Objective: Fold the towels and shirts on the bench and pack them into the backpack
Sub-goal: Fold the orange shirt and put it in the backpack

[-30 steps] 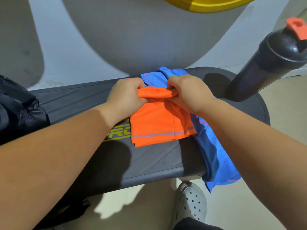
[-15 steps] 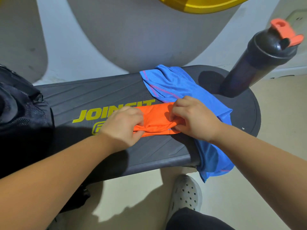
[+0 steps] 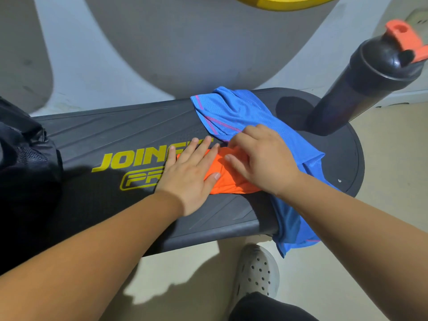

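Head view: orange shirt [image 3: 228,181] folded small against rumpled blue shirt [image 3: 231,110].

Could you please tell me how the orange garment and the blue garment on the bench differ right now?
The orange garment is folded into a small bundle; the blue garment lies loose and rumpled. The orange garment sits wholly on the bench; the blue garment hangs over its near edge. The left hand and right hand rest on the orange garment; neither grips the blue garment. Both lie on the bench.
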{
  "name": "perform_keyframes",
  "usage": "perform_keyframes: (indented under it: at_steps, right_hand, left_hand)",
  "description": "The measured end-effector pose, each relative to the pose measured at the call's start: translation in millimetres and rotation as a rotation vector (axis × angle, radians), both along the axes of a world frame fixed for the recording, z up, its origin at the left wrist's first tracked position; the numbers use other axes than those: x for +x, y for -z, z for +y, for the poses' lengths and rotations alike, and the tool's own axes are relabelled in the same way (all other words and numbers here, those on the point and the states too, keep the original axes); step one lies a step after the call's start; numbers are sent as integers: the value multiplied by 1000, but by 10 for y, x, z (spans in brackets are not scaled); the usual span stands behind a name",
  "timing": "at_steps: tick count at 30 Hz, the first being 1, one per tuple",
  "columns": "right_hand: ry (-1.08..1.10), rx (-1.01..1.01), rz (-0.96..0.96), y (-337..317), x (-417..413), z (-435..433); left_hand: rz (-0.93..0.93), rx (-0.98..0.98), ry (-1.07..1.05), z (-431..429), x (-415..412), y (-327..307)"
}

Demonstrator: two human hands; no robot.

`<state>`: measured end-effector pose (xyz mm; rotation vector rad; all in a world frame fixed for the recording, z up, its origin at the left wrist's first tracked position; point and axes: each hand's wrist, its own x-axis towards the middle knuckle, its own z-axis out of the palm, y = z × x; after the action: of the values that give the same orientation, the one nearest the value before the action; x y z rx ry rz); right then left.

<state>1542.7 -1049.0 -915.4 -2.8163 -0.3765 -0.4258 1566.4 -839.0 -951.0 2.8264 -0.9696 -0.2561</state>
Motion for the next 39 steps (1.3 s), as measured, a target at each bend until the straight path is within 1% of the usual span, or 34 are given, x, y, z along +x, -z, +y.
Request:
perform_keyframes:
  at_steps: [4, 6, 8, 11, 13, 15, 20, 22, 24, 29, 32, 36, 37, 39]
  right_hand:
    - [108, -250, 140, 194, 2, 22]
    - [128, -281, 201, 278, -69, 3]
    - [129, -296, 197, 269, -106, -11]
    - [49, -333, 132, 193, -157, 19]
    - [-30, -372, 138, 197, -234, 43]
    - [-66, -398, 197, 240, -331, 72]
    - [-48, -380, 319, 251, -392, 97]
    - [-55, -361, 335, 220, -383, 92]
    - [-86, -340, 312, 183, -391, 64]
    - [-242, -313, 208, 139, -463, -98]
    - [-284, -291, 252, 180, -441, -102]
    - [-340, -200, 310, 160, -357, 215]
    - [-340, -198, 330, 167, -342, 329]
    - [-324, -200, 383, 183, -315, 523]
  left_hand:
    - [-3, 7, -16, 0, 9, 51]
    - [15, -15, -26, -2, 22, 68]
    - [52, -93, -58, 18, 42, 59]
    - [47, -217, -179, 118, 126, 8]
    - [48, -216, -263, 208, 211, -18]
    - [68, -191, -282, 276, 267, -34]
    - [49, -225, -253, 258, 304, -127]
    - [41, -290, -237, 212, 284, -184]
    - [78, -381, -256, 178, 233, -238]
    - [187, -569, -386, 158, 164, -297]
    - [308, -670, -493, 235, 200, -304]
    - [361, -752, -667, 483, 269, -385]
    - [366, -755, -690, 559, 277, -424]
    - [353, -738, -648, 695, 273, -496]
